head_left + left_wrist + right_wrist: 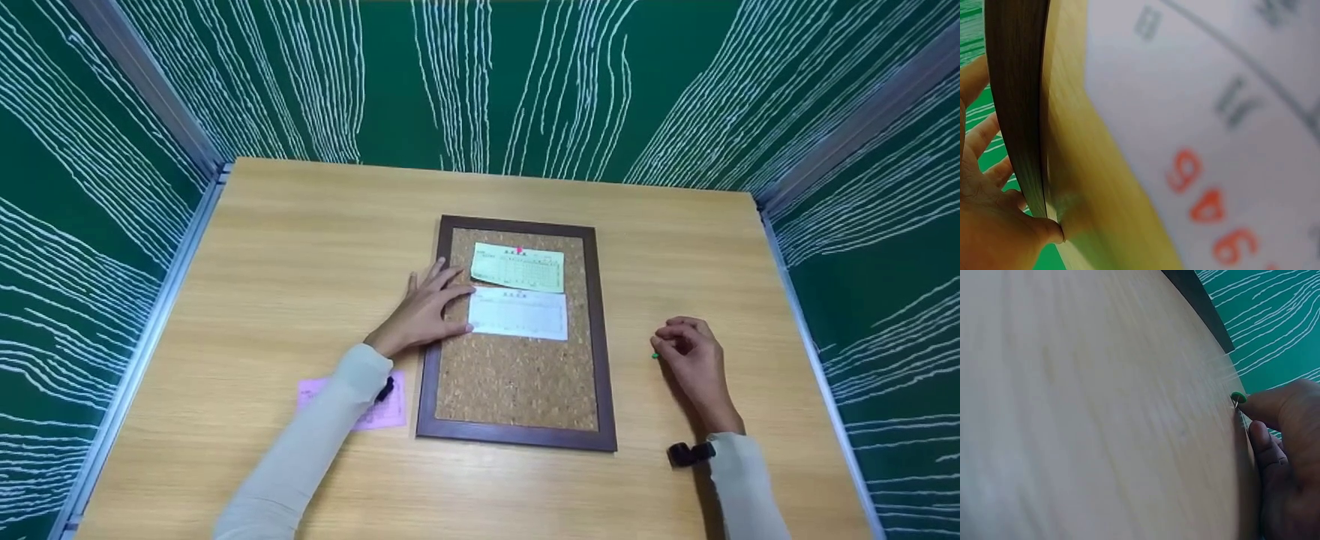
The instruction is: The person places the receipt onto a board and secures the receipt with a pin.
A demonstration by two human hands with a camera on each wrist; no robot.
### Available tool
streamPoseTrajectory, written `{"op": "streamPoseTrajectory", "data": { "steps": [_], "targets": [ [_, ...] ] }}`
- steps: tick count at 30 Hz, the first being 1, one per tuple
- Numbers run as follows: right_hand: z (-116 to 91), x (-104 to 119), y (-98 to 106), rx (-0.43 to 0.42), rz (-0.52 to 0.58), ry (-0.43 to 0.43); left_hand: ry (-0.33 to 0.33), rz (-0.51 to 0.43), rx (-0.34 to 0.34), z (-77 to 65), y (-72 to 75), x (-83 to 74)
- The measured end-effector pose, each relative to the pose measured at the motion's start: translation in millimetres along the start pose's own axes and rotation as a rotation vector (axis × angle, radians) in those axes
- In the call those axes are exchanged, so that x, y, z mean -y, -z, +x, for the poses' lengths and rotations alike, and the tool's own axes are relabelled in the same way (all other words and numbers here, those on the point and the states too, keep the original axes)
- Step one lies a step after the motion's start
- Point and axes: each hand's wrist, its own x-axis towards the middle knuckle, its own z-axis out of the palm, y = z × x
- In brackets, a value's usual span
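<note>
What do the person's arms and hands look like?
The left hand and right hand are bare, without gloves. The left sleeve and right sleeve are pale and long. A small black device shows at the right wrist; another at the left.

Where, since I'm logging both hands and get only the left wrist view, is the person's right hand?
Observer: The right hand is to the right of the corkboard, beyond its dark frame.
Operator: I can't see that side at all. What is at its fingertips?
Observer: A green pin is right by the thumb tip; whether it is gripped I can't tell.
Operator: Is there another pin on the board?
Observer: Yes, a red pin at the top edge of the green sheet.
</note>
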Motion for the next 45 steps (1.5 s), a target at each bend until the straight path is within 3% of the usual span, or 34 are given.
{"op": "streamPoseTrajectory", "data": {
  "steps": [5,17,27,30,35,45],
  "targets": [
    [2.4,-9.2,0.7,0.006,-0.02,0.004,0.004,0.004,0.003,0.7,-0.4,0.5],
    [-2.2,-7.3,-1.6,0.009,0.004,0.016,-0.006,0.022,0.018,1.1,0.0,-0.4],
    [-4.7,43.6,0.2,-0.011,0.07,-0.091,-0.021,0.02,0.005,0.2,0.0,0.2],
    [-1.2,39.5,-1.1,0.001,0.055,-0.124,-0.027,0.023,0.001,0.0,-0.2,0.5],
    [6.6,38.3,-1.0,0.009,0.08,-0.129,-0.021,0.014,0.005,-0.1,2.0,-2.0],
    [16.2,73.2,-2.1,0.067,0.145,-0.071,-0.025,0.013,0.006,-1.4,0.5,-2.0]
  ]
}}
